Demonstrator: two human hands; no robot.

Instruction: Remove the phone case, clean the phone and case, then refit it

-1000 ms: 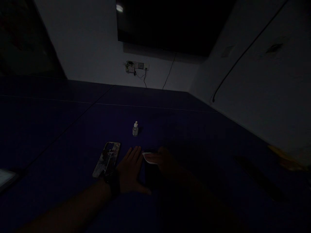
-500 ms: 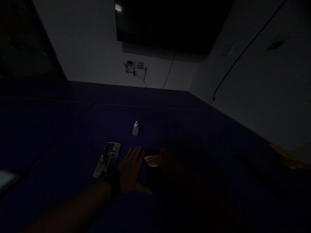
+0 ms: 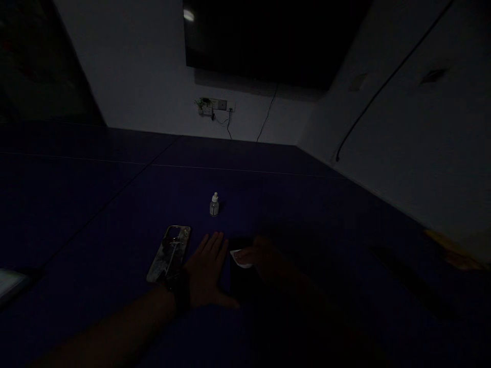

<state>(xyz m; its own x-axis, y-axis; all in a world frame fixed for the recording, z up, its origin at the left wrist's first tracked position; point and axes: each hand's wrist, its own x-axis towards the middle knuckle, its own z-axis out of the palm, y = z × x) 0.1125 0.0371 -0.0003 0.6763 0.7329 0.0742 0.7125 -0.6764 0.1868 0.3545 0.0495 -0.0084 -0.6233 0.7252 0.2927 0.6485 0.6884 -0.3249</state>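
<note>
My left hand lies flat on the blue tabletop with its fingers spread, a dark watch on the wrist. Its thumb reaches toward a dark flat rectangular object, whose kind the gloom hides. Over that object, my right hand presses a small white wipe under its fingertips. Left of my left hand is a patterned phone case with a camera cutout. Beyond the hands a small dropper bottle with a white cap stands upright.
Dim light covers the blue tabletop. A pale-screened device lies at the left edge. On the right are a long dark object and something yellow. Wall sockets and a large screen are behind.
My right hand and the white wipe have shifted slightly right and toward me over the dark object. My left hand stays in place.
</note>
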